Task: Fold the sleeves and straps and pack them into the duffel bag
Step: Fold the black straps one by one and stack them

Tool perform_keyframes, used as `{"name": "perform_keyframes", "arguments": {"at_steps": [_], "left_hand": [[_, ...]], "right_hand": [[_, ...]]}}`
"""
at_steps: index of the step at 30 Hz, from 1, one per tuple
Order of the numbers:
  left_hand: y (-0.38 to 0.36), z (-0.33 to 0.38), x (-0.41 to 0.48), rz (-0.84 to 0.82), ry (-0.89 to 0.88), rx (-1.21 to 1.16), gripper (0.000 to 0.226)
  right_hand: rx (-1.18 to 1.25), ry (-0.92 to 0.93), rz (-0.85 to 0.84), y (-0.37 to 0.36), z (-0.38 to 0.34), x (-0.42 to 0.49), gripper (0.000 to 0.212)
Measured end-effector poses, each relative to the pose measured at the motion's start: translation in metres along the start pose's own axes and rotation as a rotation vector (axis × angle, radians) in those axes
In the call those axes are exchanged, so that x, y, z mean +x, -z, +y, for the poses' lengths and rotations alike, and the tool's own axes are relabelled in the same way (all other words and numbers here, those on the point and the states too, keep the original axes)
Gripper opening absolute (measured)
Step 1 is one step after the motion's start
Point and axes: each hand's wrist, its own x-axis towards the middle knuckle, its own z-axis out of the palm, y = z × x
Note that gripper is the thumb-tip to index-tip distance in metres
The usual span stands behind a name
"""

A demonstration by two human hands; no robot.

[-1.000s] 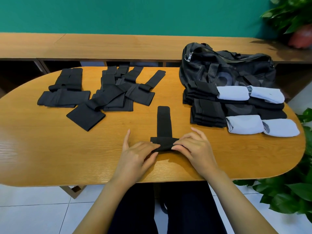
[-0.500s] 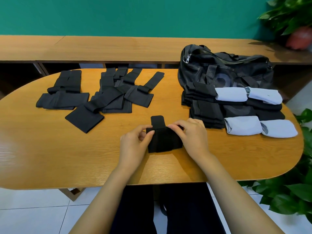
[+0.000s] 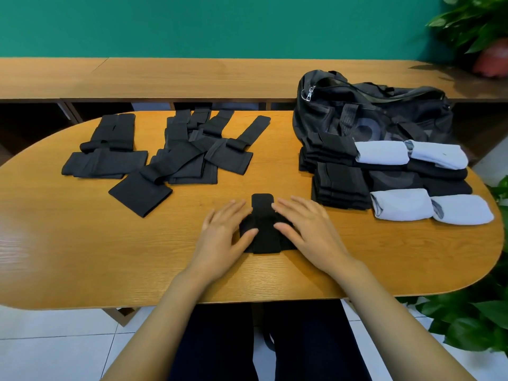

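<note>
Pressing a folded black strap [image 3: 263, 239] flat on the surface [image 3: 82, 257]
With left hand [image 3: 222, 237] and right hand [image 3: 308, 232] spread, palms down on it — well apart from the duffel bag [image 3: 371, 111].

The left hand [image 3: 221, 240] and right hand [image 3: 309, 232] are bare, with long, slim fingers [image 3: 292, 206]; the nails are too blurred to describe. The wrists are bare as well. The left forearm [image 3: 154, 325] and the right forearm [image 3: 398, 325] are uncovered all the way down to the bottom edge of the view. Both thighs are covered by plain, very dark trousers [image 3: 220, 347], close to black with a slight navy cast. The cloth looks smooth and unpatterned, and a narrow gap shows between the two legs.
</note>
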Motion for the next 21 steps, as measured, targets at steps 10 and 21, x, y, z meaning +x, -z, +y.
{"name": "perform_keyframes", "arguments": {"at_steps": [10,21], "left_hand": [[-0.004,-0.005,-0.01,-0.217,-0.12,0.089,0.076],[-0.003,-0.002,-0.012,-0.205,-0.134,0.115,0.064]], "right_hand": [[-0.002,0.015,-0.109,-0.017,-0.004,-0.022,0.074],[-0.005,0.077,-0.042,-0.016,-0.004,-0.027,0.072]]}}
